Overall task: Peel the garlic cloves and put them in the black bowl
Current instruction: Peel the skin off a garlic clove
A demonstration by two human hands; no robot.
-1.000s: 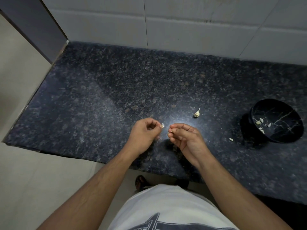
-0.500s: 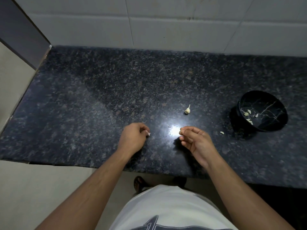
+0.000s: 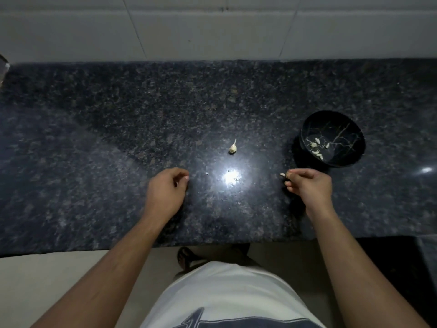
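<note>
Two hands apart, right hand point(image 3: 307, 185) pinching clove point(image 3: 282, 174) near black bowl point(image 3: 354, 159)

Right hand point(image 3: 307, 185) pinches garlic clove point(image 3: 282, 174) near black bowl point(image 3: 354, 157) — left hand point(image 3: 166, 192) curled, apart.

My right hand point(image 3: 307, 185) pinches a small pale garlic clove point(image 3: 282, 174) at my fingertips, just beside the black bowl point(image 3: 332, 138). Several peeled cloves point(image 3: 316, 147) lie inside. One unpeeled clove point(image 3: 233, 147) rests on the counter.
</note>
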